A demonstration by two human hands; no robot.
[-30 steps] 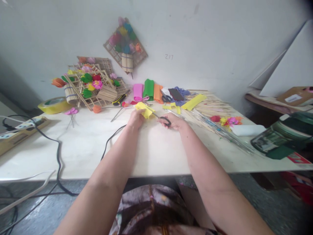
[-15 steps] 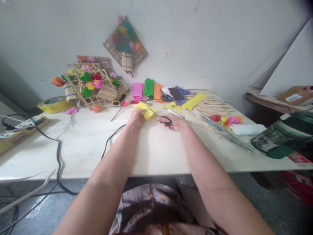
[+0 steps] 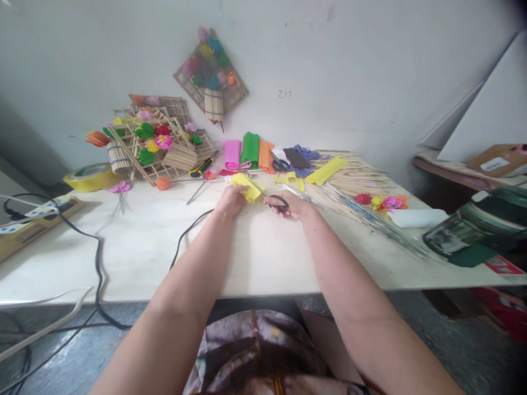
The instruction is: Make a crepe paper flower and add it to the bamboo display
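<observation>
While your left hand (image 3: 231, 202) pinches the yellow paper (image 3: 249, 190) over the surface (image 3: 272, 252), fingers closed on it, your right hand (image 3: 294, 206) has its fingers curled around the handles of the scissors (image 3: 279, 204), blades at the paper. On the wall, flowers (image 3: 212, 61) rise above a stick pot (image 3: 214, 104); the bottle's (image 3: 457, 233) contents you cannot make out.

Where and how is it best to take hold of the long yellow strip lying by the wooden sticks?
Probably pinch the yellow strip by its near-left end with the right hand, coming from the near side: it lies slantwise, that end nearest the person. That hand holds scissors.
</observation>
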